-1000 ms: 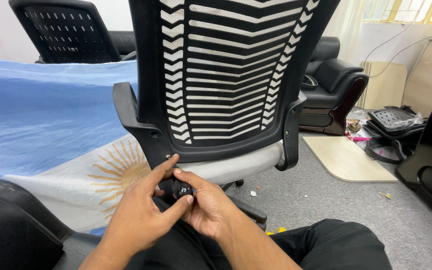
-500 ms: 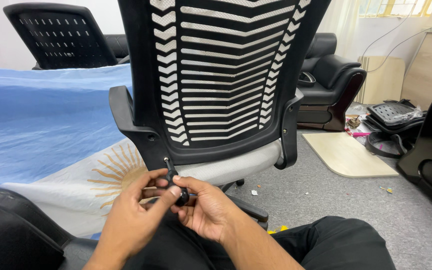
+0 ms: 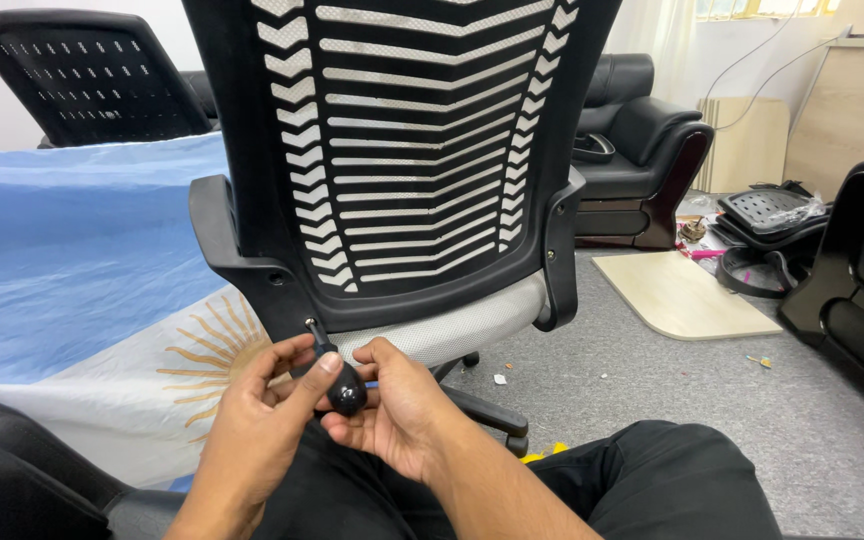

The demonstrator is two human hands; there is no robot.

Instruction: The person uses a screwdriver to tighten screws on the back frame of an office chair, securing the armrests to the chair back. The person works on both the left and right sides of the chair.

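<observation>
1. The left hand (image 3: 252, 425) wraps its thumb and fingers around the round black handle of a screwdriver (image 3: 337, 375); the grip is closed on the handle, thumb pressed over its top so it can be pushed and twisted.
2. The right hand (image 3: 397, 415) cups the same handle from the other side, fingers curled narrow against it. It seems to steady the tool so the tip stays seated.
3. The screwdriver slants up and away from the hands. Its tip meets a screw (image 3: 309, 322) low on the left corner of the black back frame of the office chair (image 3: 412, 170), just under the left armrest (image 3: 222, 225).
4. The chair faces away, which puts its slatted back and the fastening points within reach of the seated person, whose black trousers (image 3: 652, 480) show at the bottom.
5. A blue and white flag with a yellow sun (image 3: 82, 290) lies draped to the left, behind the hands.
6. A light wooden board (image 3: 682, 295) lies on the grey carpet, well apart to the right.
</observation>
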